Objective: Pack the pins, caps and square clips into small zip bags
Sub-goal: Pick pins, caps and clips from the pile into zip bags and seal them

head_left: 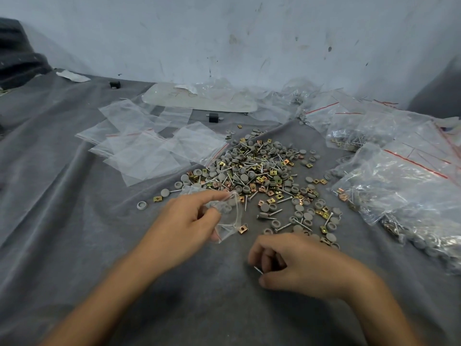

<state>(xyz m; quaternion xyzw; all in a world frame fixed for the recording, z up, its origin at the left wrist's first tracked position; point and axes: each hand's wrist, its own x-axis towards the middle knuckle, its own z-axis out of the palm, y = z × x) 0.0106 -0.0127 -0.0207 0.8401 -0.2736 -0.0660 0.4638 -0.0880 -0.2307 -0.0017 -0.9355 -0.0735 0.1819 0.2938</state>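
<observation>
Grey cloth covers the whole table (pixel 74 221), and I guess that's why the loose parts stay put instead of rolling off. Main pile (pixel 259 176) of pins, caps and square clips sits dead centre, just past both hands, so either one can reach it without stretching.

Left hand (pixel 184 221) is pinching a small clear bag (pixel 228 221) by its top edge, thumb and finger spreading the mouth, looks like. The bag hangs from near the fingertips down and toward me, long axis running roughly away-to-near, mouth up at the far end by the pile. One gold clip (pixel 242 230) sits at its lower right edge; can't tell if it's inside the bag or just lying beside it.

Right hand (pixel 296 265) is curled shut on a pin (pixel 258 270). Only a short bit of shaft pokes out on the left side of the fist, pointing left and a little away, toward the bag. Could be more pins in there, fingers hide it.

Empty bags (pixel 149 148) are fanned flat to the left of the pile, filled bags (pixel 399 176) are heaped on the right, so my read is stuff flows left to right across the table

Next I'd say the pin goes into the bag's mouth shaft-first, lined up with the bag's length so it doesn't snag the plastic
</observation>
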